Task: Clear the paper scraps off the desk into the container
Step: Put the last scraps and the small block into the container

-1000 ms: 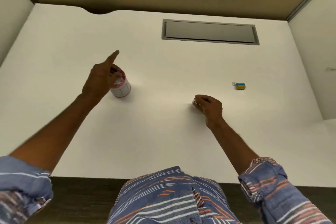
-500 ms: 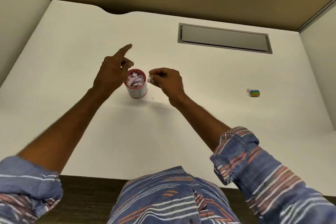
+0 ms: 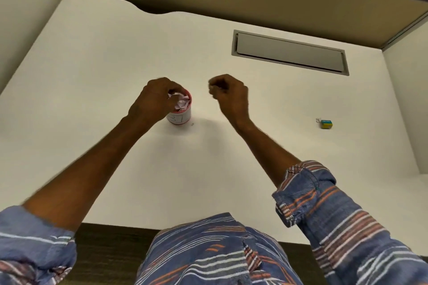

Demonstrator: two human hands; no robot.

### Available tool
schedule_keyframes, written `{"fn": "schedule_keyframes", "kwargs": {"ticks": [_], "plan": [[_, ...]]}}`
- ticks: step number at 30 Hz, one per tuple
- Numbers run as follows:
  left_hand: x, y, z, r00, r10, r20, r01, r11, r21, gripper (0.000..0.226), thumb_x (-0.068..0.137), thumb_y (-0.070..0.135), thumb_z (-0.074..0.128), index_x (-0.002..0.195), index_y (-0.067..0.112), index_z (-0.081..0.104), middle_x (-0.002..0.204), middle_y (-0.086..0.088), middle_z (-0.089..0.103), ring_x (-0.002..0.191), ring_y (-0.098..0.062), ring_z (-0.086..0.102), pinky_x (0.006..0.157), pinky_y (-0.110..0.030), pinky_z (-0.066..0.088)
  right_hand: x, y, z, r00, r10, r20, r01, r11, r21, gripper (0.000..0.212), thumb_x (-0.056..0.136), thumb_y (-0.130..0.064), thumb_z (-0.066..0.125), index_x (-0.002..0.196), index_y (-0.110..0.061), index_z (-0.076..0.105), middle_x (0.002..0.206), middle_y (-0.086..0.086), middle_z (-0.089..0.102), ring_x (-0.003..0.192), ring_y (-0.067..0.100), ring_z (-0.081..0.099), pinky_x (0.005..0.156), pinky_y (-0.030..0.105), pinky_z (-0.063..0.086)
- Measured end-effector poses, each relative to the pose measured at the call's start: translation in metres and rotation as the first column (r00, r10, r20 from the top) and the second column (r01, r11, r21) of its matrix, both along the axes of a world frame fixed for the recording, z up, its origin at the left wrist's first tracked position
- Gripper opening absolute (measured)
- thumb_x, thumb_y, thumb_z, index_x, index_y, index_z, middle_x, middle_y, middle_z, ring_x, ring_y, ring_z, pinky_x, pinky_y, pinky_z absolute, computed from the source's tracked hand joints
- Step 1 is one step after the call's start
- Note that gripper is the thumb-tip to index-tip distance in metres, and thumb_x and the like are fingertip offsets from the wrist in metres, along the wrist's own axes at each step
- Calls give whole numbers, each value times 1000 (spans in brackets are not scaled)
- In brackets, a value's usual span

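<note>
At mid-desk: left hand (image 3: 151, 102) curled round the red-rimmed cup (image 3: 179, 118), paper scraps (image 3: 181, 102) heaped inside. Right hand (image 3: 229, 95) just beside it, fingers (image 3: 215, 89) curled, can't tell if pinching a scrap. Likely drop-in step; next needs release right over the mouth.

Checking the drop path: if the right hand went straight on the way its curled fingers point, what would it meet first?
Probably the red-rimmed container, or the left hand at its rim; how high the right hand hangs is unclear.
</note>
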State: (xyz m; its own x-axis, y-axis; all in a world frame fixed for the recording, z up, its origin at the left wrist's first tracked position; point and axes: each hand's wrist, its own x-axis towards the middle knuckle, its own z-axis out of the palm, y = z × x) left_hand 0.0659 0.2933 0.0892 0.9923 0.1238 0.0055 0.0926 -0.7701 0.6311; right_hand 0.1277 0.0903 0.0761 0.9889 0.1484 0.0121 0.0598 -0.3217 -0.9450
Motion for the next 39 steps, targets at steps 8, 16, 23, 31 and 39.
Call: {"fn": "schedule_keyframes", "kwargs": {"ticks": [8,16,23,31,39], "plan": [[28,-7,-22,954,-132,-268,231,894,384,27,88,18,67,113,15,73,110,-13,67,102,-35,63,83,-36,49,24,-257,-77,962,4,273,170,773,-611,30,94,-7,55,122,-7,66,124,14,69,115,33,65,103,41,49],[27,-22,-9,959,-108,-261,218,871,440,19,89,14,61,103,8,74,98,-15,67,91,-35,63,70,-32,44,46,-375,-107,978,191,81,-21,482,-876,57,93,5,59,147,6,41,152,38,33,136,63,33,113,66,26],[8,-35,16,999,13,32,-22,951,309,26,88,8,58,105,15,77,106,-7,73,102,-27,66,84,-30,49,33,-319,-143,971,110,212,118,551,-826,45,101,-6,42,136,20,44,141,42,44,133,56,43,119,58,27],[-33,-108,-87,995,-70,69,62,991,115,35,84,-8,57,116,1,68,115,-17,69,108,-33,65,100,-35,48,-42,-216,-126,954,214,212,5,694,-720,31,100,-26,60,125,-7,66,127,14,65,120,32,59,96,41,54],[-54,-111,-135,998,63,28,-67,985,158,63,78,-16,46,139,-2,49,142,-18,50,136,-33,44,118,-34,29,-81,-209,-113,925,324,199,-73,666,-743,31,94,-28,70,121,-13,69,113,5,70,106,25,64,69,43,60]]}}
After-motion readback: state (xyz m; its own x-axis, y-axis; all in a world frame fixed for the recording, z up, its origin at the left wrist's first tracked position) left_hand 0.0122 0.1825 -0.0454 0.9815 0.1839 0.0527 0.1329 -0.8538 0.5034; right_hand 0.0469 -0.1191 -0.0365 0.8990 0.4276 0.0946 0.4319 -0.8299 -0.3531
